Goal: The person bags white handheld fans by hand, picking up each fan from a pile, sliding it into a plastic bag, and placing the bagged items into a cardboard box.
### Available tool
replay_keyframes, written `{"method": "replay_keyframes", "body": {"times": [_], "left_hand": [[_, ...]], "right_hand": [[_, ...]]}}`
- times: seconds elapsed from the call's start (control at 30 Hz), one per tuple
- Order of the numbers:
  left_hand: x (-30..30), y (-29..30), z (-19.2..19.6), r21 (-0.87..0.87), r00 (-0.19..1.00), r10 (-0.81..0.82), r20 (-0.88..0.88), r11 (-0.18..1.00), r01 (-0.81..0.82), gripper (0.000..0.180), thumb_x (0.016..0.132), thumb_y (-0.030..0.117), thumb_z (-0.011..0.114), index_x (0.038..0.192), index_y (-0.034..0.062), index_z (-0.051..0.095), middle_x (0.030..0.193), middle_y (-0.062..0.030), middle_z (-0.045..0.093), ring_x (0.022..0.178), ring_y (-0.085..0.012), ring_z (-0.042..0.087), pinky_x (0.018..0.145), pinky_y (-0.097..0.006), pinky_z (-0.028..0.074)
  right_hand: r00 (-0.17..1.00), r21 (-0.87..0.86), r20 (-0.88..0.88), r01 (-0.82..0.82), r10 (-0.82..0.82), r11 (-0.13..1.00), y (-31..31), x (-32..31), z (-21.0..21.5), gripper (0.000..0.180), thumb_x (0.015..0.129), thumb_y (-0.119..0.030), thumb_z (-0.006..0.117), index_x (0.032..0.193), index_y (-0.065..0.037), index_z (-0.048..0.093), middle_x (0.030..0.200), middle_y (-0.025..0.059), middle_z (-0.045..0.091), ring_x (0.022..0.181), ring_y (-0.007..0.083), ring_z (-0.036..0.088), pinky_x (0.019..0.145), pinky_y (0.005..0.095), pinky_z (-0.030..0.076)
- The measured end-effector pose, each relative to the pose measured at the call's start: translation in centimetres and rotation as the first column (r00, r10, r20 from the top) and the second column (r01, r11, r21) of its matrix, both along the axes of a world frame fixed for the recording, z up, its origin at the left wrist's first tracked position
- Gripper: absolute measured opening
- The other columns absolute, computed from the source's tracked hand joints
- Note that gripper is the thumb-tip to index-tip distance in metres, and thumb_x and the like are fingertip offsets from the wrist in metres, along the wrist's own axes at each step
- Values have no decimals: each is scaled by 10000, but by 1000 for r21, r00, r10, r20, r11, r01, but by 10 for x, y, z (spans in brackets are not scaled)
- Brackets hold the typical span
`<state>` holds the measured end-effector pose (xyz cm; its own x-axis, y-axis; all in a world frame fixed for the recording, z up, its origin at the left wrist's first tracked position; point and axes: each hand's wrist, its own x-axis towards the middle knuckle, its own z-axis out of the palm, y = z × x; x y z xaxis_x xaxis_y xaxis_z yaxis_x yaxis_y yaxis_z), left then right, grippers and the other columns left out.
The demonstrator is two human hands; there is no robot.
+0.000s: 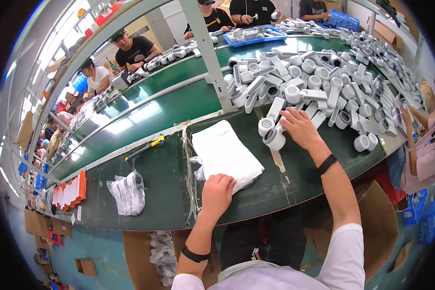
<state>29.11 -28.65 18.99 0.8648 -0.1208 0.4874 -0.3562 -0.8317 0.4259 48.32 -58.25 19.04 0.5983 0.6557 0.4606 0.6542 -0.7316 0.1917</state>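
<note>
A stack of white plastic bags (224, 152) lies on the dark green table in front of me. My left hand (217, 194) has its fingers closed at the near edge of the stack, pinching a bag there. To the right, my right hand (300, 129) is closed on a light grey handheld fan (274, 139) with a round head, lying at the near side of a big heap. A second fan (266, 126) with a round grille touches it. The fingertips of my right hand are partly hidden by the back of the hand.
The heap of grey fans (319, 82) covers the far right. Left of the bags lie a yellow-and-blue hammer (145, 148) and a bagged bundle of fans (127, 193). Orange-and-white boxes (69, 192) stand further left. A metal post (205, 53) rises beyond. Co-workers sit around.
</note>
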Motion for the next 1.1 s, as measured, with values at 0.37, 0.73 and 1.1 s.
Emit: {"method": "replay_keyframes", "body": {"times": [0.37,0.73,1.1], "left_hand": [[5,-6,12,-323,997,76,-13,943,-76,99,878,74,654,941,1,628,894,-162,655,808,-356,636,699,-390,511],[7,-5,20,-229,986,32,-164,971,-70,124,874,111,665,946,12,653,860,-138,651,731,-300,631,657,-371,499],[3,7,25,-546,938,-163,-306,837,-33,119,910,80,634,979,-16,650,819,-57,655,755,-110,590,680,-268,477]], "right_hand": [[745,835,-513,318,427,450,30,-148,-3,321,933,-86,590,1193,-21,413,864,62,608,711,101,583,631,257,489],[188,639,-714,569,674,518,56,-220,-7,475,908,-142,646,1310,-42,411,866,99,669,651,120,622,579,266,498],[98,537,-825,442,556,719,70,-195,14,889,883,-146,655,1554,-83,75,872,103,675,620,115,613,564,259,491]]}}
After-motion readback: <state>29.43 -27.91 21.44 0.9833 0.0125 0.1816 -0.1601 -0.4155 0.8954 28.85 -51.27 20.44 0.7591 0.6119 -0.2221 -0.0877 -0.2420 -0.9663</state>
